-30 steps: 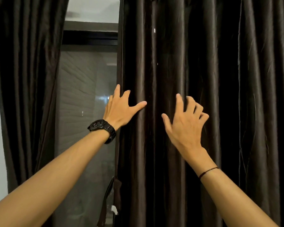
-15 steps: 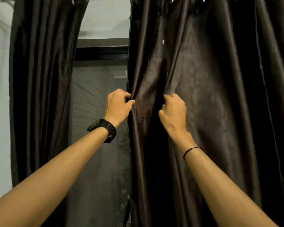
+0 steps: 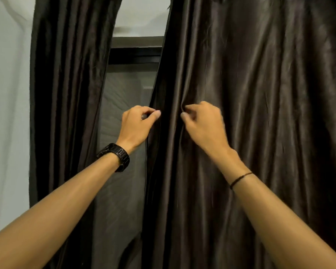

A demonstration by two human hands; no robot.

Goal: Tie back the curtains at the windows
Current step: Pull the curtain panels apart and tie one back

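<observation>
A wide dark brown right curtain (image 3: 260, 113) hangs across most of the view. My left hand (image 3: 138, 127), with a black watch on its wrist, pinches this curtain's left edge. My right hand (image 3: 204, 123) grips a fold of the same curtain a little to the right, at the same height. The fabric between the two hands is bunched into a narrow pleat. A second dark left curtain (image 3: 66, 94) hangs gathered at the left, apart from both hands.
Between the curtains shows a window (image 3: 124, 105) with a black frame and a dim grey pane. A white wall (image 3: 8, 113) runs down the far left. No tie-back is in sight.
Both hands went from flat and open on the curtain to closed on its fabric. They have drawn closer together, and the fabric now slants toward the grip. The view has tilted upward.
</observation>
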